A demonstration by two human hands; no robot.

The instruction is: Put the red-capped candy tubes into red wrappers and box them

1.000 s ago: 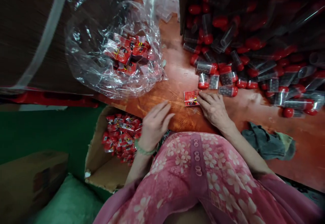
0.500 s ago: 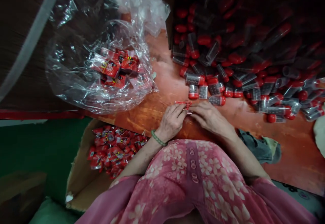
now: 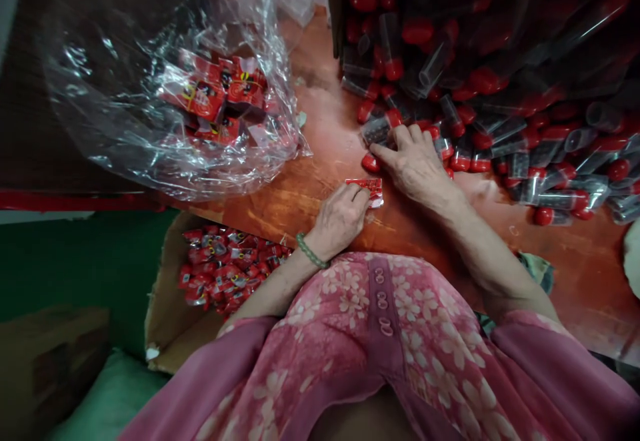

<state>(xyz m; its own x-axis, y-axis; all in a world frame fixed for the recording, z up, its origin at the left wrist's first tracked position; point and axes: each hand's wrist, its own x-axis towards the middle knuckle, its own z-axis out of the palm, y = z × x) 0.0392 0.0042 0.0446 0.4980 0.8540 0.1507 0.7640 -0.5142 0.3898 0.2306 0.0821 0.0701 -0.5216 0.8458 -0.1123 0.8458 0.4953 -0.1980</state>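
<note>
With the grip of our left hand (image 3: 343, 211) we held a small red packet (image 3: 374, 196) at its near left side, down by the surface (image 3: 315, 61) in front of us. Our right hand (image 3: 417, 161) was among the nearest red-capped tubes (image 3: 545, 141), thumb and fingers apart, though we could not tell whether its grip had hold of one. To our left we had a clear plastic bag (image 3: 190, 184) around red packages (image 3: 205, 98), and, lower, a cardboard box (image 3: 163, 301) containing red wrapped pieces (image 3: 225, 268).
</note>
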